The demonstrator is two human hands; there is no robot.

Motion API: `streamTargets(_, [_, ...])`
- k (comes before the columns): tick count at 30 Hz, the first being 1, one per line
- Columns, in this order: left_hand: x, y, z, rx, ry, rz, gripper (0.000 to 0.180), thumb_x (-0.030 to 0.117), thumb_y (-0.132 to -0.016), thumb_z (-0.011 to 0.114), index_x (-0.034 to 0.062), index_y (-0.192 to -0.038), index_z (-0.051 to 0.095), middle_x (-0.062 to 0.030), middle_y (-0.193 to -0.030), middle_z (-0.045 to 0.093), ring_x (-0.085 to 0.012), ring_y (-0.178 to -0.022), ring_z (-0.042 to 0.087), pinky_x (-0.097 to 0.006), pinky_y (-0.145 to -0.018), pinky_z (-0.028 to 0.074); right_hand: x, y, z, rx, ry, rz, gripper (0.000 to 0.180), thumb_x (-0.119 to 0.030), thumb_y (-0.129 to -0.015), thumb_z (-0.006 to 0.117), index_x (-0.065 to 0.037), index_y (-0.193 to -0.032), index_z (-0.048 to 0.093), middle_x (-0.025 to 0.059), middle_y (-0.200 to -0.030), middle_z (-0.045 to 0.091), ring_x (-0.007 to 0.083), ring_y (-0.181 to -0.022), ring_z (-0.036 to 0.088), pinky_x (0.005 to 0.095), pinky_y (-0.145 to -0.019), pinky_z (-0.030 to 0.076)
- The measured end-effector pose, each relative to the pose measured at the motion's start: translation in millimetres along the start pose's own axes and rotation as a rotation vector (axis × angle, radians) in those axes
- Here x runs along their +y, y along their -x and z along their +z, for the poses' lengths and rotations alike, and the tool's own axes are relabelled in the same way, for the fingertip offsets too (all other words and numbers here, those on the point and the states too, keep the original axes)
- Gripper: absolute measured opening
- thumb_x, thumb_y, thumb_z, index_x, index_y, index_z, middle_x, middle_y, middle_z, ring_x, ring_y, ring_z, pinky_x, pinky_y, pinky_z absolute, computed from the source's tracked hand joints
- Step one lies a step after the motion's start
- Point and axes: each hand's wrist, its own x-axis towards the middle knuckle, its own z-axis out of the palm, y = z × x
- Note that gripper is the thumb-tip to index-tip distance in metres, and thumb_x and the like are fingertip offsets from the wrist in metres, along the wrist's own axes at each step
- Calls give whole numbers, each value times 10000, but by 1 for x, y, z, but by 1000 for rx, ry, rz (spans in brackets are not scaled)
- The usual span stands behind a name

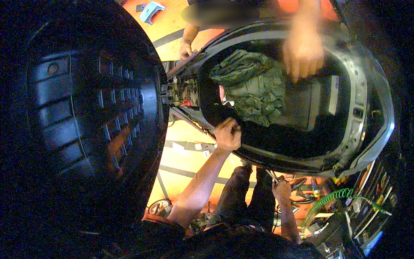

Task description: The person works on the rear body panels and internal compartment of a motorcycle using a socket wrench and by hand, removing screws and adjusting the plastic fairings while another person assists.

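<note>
An open scooter storage compartment [254,158] with a dark oval rim spreads in front of me. My left hand [228,134] curls its fingers over the near rim, towards its left end. Below the rim, my right hand [282,189] is closed around a slim silver metal tool [272,175]; its exact kind is unclear. Inside the compartment lies crumpled dark green fabric [258,95]. A co-worker's hand [304,54], blurred, reaches over the far right of the compartment, fingers down. The co-worker's other hand [186,51] rests at the far left edge.
The raised seat's black ribbed underside [60,112] fills the left, joined by a hinge [166,93]. A coiled green hose [332,198] hangs at the lower right among cables and tools. A light blue object [152,12] lies on the orange floor [170,28] at the far left.
</note>
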Motion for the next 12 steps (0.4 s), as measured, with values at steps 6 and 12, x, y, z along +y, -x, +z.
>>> streamTargets(6, [-2, -3, 8, 58, -40, 68, 119, 141, -717, 543, 38, -682, 494, -153, -660, 515, -373, -589, 531, -426, -513, 428, -27, 11, 8, 2, -116, 47, 237, -225, -800, 581, -20, -914, 545, 206, -766, 620, 392, -728, 607, 477, -667, 493])
streamTargets(12, [-13, 20, -12, -44, -150, -90, 184, 208, -804, 544, 41, -859, 598, -160, -846, 625, -349, -782, 606, -434, -694, 471, -54, 60, 6, 80, -475, 82, 149, -181, -853, 532, -40, -883, 573, 205, -684, 595, 394, -637, 587, 490, -596, 447])
